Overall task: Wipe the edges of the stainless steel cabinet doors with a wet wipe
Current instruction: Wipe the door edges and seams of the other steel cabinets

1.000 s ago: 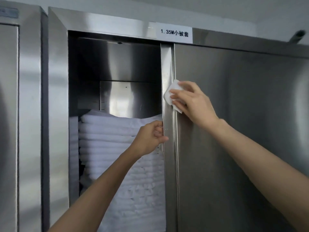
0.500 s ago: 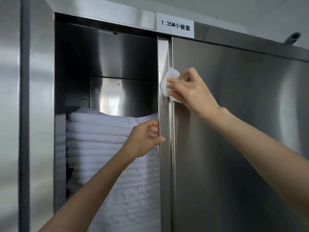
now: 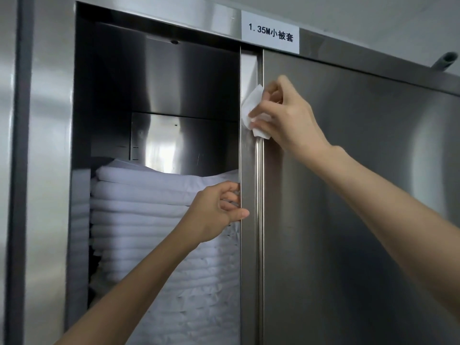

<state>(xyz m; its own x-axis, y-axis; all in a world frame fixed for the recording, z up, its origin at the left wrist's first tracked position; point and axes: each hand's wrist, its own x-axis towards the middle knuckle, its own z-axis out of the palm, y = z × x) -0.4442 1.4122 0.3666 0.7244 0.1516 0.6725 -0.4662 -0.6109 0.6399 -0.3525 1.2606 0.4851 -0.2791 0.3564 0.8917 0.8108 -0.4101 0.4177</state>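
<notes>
The right hand (image 3: 286,115) is reaching up from the lower right with its forearm stretched out, its fingers (image 3: 263,107) bunched together and clamped on a white wet wipe (image 3: 251,108). The wipe is crumpled, pressing against the vertical edge of the stainless steel door (image 3: 361,195), high up near the top of that edge; part of it is sticking out to the left of the fingertips and a corner is hanging just below them.

The left hand (image 3: 216,210) is coming up from the lower left, lower down the same edge. Its fingers are curling around the edge from the open side while the thumb is lying across the front face, so they are closing on the door edge (image 3: 250,220) itself.

Left of both hands the cabinet is standing open, with a stack of folded white linens (image 3: 149,207) sitting just behind the left fingers. Above the right fingers, a white label (image 3: 270,33) with black print is sticking to the top frame. A grey pipe end (image 3: 445,61) is showing far to the right.
</notes>
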